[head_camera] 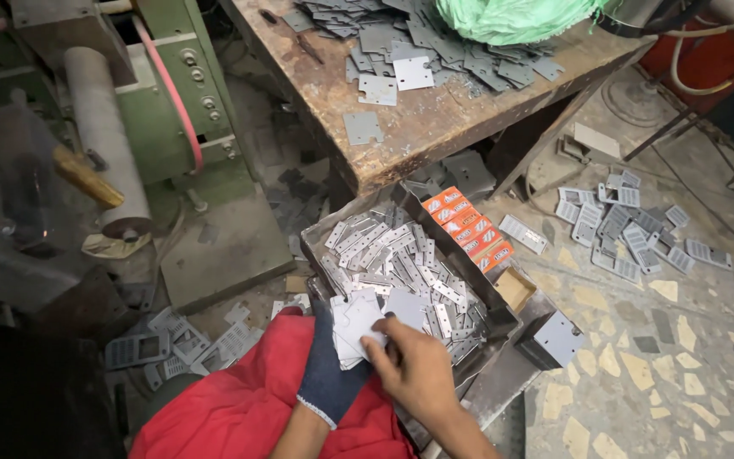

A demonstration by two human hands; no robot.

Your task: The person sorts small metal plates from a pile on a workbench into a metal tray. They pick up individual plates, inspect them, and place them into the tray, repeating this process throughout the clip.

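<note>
The gloved left hand (330, 374) clasps a thin stack of plates (352, 330) over the metal tray (503, 319)'s near edge; the bare right hand (414, 367) pinches it. Many narrow strips (401, 268) lie loose inside.

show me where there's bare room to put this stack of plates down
Bare wood on the bench, on its near edge around the lone plate. Open floor right of the tray, below the scattered vented pieces. Crowded: the tray, the bench's far end, and the floor by the red cloth.
</note>
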